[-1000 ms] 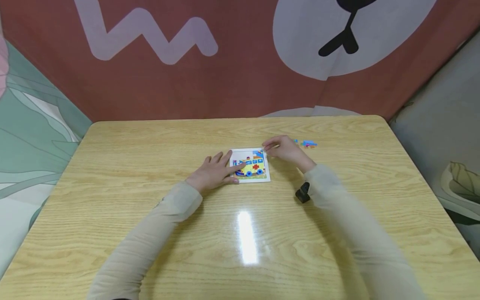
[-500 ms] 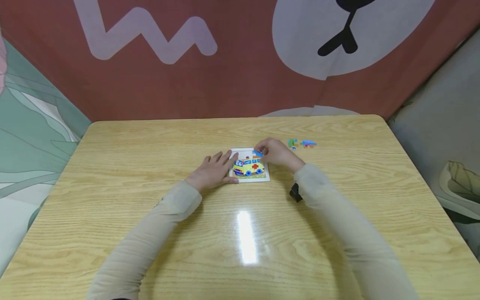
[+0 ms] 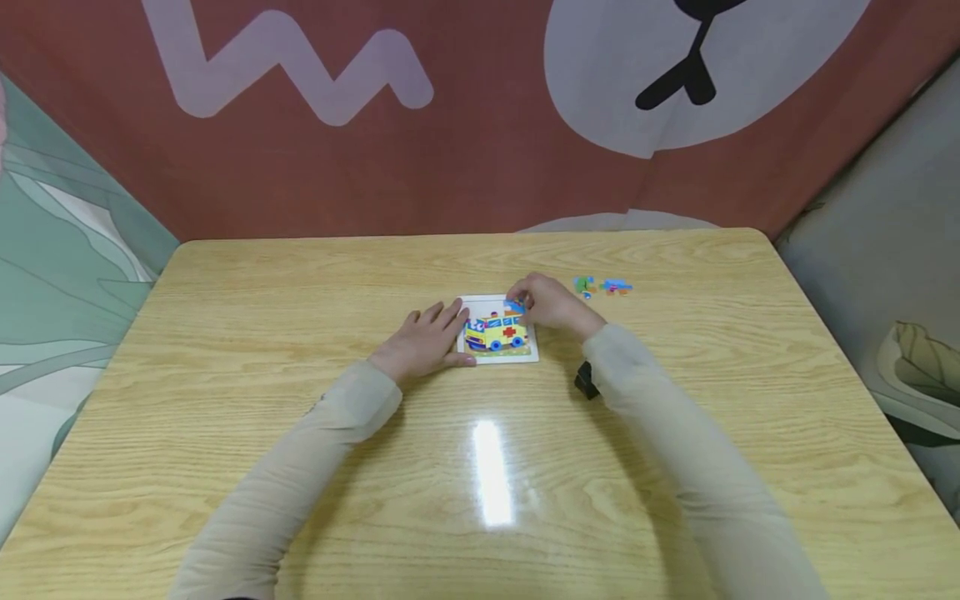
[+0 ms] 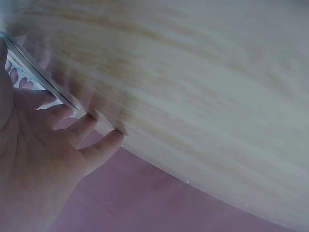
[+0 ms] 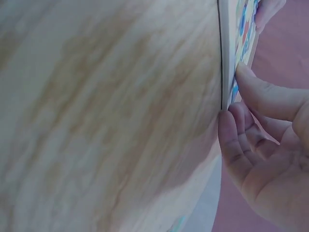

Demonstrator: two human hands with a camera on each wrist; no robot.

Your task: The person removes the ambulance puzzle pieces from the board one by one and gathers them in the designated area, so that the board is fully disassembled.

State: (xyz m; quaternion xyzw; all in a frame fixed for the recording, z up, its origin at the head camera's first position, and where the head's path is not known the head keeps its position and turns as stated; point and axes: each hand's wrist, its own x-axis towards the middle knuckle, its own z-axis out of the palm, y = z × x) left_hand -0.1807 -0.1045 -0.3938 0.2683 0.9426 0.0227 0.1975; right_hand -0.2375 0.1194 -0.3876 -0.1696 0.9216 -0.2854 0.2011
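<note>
The only sign that reads clearly is a red cross [image 3: 509, 332] on the side of a yellow van [image 3: 487, 341], printed on the white-framed board [image 3: 483, 305]. It lies just left of the right hand [image 3: 555, 302] and farther to the right of the left hand [image 3: 417, 343]. On the reddish wall [image 3: 480, 179], well beyond both hands, runs a pale zigzag [image 3: 303, 68]; whether it is a letter cannot be told.

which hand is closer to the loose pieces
Right. The right hand is at the puzzle's upper right corner, just left of the pieces; the left hand is at the puzzle's left edge, farther off.
</note>
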